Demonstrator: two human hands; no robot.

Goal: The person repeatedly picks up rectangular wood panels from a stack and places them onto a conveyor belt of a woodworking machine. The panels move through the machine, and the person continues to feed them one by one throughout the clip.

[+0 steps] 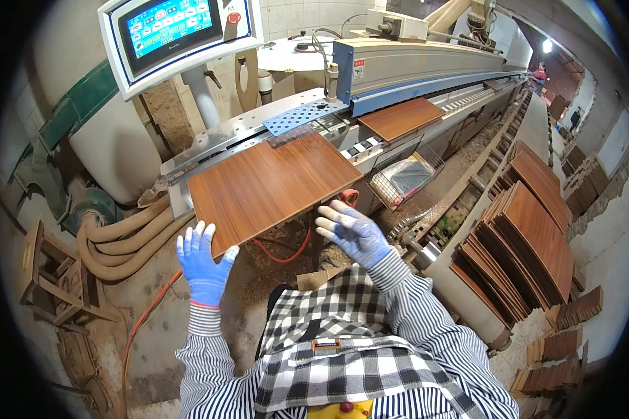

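A wood-grain brown board (272, 188) lies at a slant on the near end of a long machine (426, 73), partly under a blue perforated plate (300, 119). My left hand (204, 265), in a blue glove with pale fingertips, is at the board's near left corner, fingers spread; whether it touches the edge I cannot tell. My right hand (353, 234), gloved alike, hangs just off the board's near right edge with fingers apart and nothing held. Farther along the machine lies a second brown board (402, 117).
A screen panel (171, 35) stands upper left; hoses (119, 255) and a wooden stool (52, 276) are at left. Stacks of brown boards (528, 241) line the conveyor at right. A wire basket (405, 178) hangs at the machine's side. A distant person (539, 77) is at the back.
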